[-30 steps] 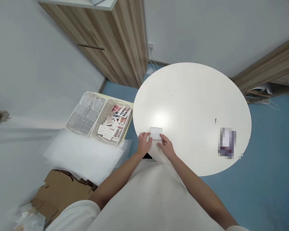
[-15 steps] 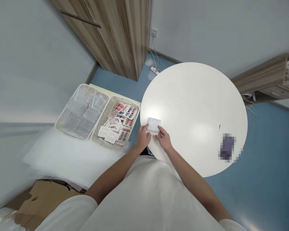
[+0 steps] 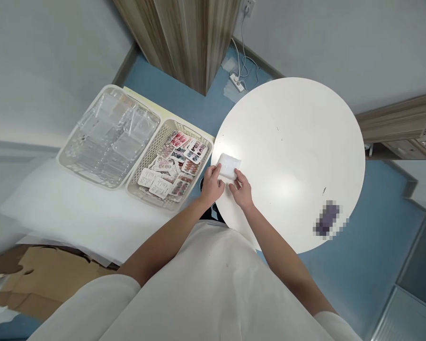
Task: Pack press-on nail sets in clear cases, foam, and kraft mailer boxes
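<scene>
A small white square packet, perhaps wrapped in thin foam, is between my hands at the left edge of the round white table. My left hand is closed on its near left corner. The near right corner is pinched in the fingers of my right hand. Whatever the packet may contain is hidden. Left of my hands stands a cream basket with many printed cards of press-on nails, some lying with their text side up.
Farther left, a second basket holds clear plastic boxes. White foam sheeting lies before it, above a cardboard box. A blurred dark object is at the table's right. A power strip lies on the floor.
My view has tilted down and shifted, so the baskets and table appear higher. Both hands remain at the packet's near edge, and the packet looks slightly turned.
</scene>
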Demonstrator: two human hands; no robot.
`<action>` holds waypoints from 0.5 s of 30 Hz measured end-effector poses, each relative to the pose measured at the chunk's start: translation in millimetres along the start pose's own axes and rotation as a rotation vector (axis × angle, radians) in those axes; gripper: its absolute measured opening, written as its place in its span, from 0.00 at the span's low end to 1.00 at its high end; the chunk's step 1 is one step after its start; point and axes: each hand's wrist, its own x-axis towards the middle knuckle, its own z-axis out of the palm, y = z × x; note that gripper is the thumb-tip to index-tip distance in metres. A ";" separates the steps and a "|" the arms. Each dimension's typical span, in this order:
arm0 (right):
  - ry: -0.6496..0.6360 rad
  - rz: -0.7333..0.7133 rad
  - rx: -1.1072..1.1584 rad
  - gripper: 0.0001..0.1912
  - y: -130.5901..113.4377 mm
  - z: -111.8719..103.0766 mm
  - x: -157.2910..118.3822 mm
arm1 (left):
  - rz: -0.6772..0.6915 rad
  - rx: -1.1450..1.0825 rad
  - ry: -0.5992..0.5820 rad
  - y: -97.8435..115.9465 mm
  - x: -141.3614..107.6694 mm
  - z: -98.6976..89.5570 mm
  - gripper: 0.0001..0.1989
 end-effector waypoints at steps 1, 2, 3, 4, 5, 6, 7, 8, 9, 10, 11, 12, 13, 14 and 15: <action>-0.002 -0.004 -0.008 0.30 0.5 -0.4 -0.1 | 0.002 0.003 0.005 -0.3 -0.3 0.5 0.32; -0.005 -0.009 -0.016 0.30 0.8 -0.7 0.0 | 0.003 0.006 0.009 -0.5 -0.5 0.9 0.32; -0.008 -0.015 -0.025 0.30 1.1 -1.1 0.3 | 0.003 0.010 0.012 -0.7 -0.6 1.2 0.32; -0.011 -0.022 -0.035 0.30 1.4 -1.4 0.9 | 0.002 0.014 0.012 -0.9 -0.5 1.4 0.32; -0.016 -0.029 -0.046 0.30 1.5 -1.7 1.6 | 0.001 0.019 0.010 -1.3 -0.3 1.6 0.32; -0.023 -0.038 -0.058 0.30 1.6 -2.1 2.4 | 0.000 0.026 0.006 -1.6 -0.2 1.7 0.32; -0.029 -0.047 -0.071 0.30 1.6 -2.4 3.3 | 0.001 0.032 -0.001 -2.0 0.0 1.8 0.32; -0.036 -0.054 -0.085 0.30 1.4 -2.8 4.0 | 0.002 0.038 -0.009 -2.3 0.1 1.8 0.32; -0.044 -0.062 -0.100 0.31 0.9 -3.1 4.6 | 0.003 0.044 -0.018 -2.4 0.1 1.7 0.32; -0.055 -0.071 -0.117 0.32 0.3 -3.4 4.7 | 0.005 0.047 -0.027 -2.3 -0.1 1.3 0.33; -0.068 -0.080 -0.136 0.33 -0.5 -3.9 4.4 | 0.005 0.048 -0.035 -1.9 -0.7 0.7 0.33; -0.086 -0.089 -0.155 0.35 -1.4 -4.5 3.6 | 0.008 0.048 -0.042 -1.0 -1.6 -0.2 0.34; -0.108 -0.095 -0.173 0.38 -2.1 -5.5 2.1 | 0.012 0.049 -0.046 0.2 -3.1 -1.4 0.35; -0.130 -0.097 -0.189 0.40 -2.6 -6.9 0.0 | 0.016 0.052 -0.047 1.7 -5.4 -2.8 0.36; -0.151 -0.094 -0.199 0.42 -2.9 -8.8 -2.7 | 0.022 0.057 -0.047 3.7 -8.4 -4.3 0.37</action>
